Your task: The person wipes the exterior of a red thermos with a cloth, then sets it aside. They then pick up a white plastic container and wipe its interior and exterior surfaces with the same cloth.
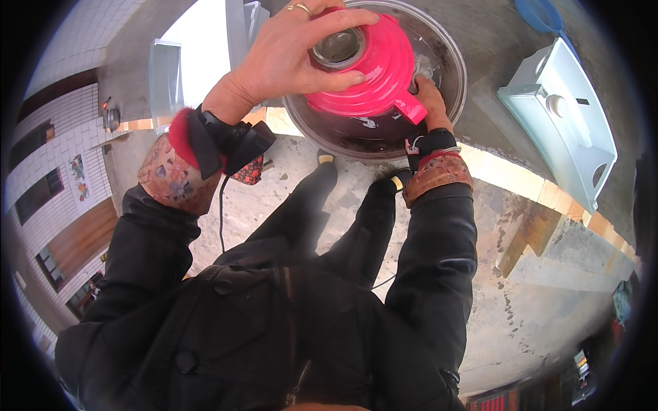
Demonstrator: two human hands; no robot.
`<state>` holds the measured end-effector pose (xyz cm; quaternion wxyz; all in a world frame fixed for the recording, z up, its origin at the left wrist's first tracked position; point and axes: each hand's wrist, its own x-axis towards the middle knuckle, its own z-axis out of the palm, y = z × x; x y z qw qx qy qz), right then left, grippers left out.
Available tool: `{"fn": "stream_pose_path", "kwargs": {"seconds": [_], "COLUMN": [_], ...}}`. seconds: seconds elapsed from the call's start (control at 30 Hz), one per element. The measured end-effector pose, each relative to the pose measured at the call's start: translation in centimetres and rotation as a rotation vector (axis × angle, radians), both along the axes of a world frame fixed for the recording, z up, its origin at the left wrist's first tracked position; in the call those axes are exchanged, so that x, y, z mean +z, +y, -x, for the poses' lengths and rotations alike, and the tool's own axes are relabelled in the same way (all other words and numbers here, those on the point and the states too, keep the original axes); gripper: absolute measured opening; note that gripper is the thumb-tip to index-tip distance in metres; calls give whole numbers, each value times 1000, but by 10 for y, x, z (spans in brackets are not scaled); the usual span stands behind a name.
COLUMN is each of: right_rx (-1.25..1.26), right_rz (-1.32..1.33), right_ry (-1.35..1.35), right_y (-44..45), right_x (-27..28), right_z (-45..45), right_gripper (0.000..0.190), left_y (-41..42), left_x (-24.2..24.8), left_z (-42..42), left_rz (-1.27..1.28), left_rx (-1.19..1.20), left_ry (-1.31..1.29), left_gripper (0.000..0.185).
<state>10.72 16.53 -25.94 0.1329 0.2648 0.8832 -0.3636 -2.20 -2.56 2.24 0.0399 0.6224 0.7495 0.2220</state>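
My left hand [308,56] is spread over a bright pink ribbed plastic vessel, perhaps a thermos flask [375,85], with fingers and thumb around its round metal-rimmed opening [336,49]. The vessel is tilted over a large round basin [455,67] with a pale rim. A pink tab, possibly a handle [411,107], sticks out towards me. Beside the vessel's right side, my right hand [432,100] reaches into the basin. A whitish wad [423,66] shows at its fingertips, which are partly hidden; whether they grip it is unclear. Dark liquid lies in the basin.
A pale blue-white plastic bin [576,118] stands right of the basin, with a blue plastic scoop or sieve [540,15] behind it. Another clear-fronted bin [165,77] is at left. A tiled ledge edge [524,174] runs below the basin. My feet stand on concrete [288,205].
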Motion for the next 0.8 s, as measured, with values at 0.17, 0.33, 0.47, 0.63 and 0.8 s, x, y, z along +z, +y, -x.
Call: {"fn": "stream_pose_path", "kwargs": {"seconds": [0.17,0.33,0.47,0.63,0.8], "right_rx": [15,-239,-177,-37,-105], "right_rz": [134,301,431,475,316], "right_ry": [-108,453,680,821,837], "right_y": [15,33,24,-10,-11], "right_x": [21,124,213,249,211], "right_z": [8,-15,-26,-23,4], "right_gripper": [28,14,15,16,19], "left_y": [-3,2,16,30,32], "left_x": [4,16,17,6,1], "left_z": [-7,-19,-26,-31,-32], "left_rz": [-18,103,150,26,-52], "left_rx": [210,484,565,492,488], "left_ry": [-71,-39,14,111,151], "left_gripper": [62,59,56,51,47]}}
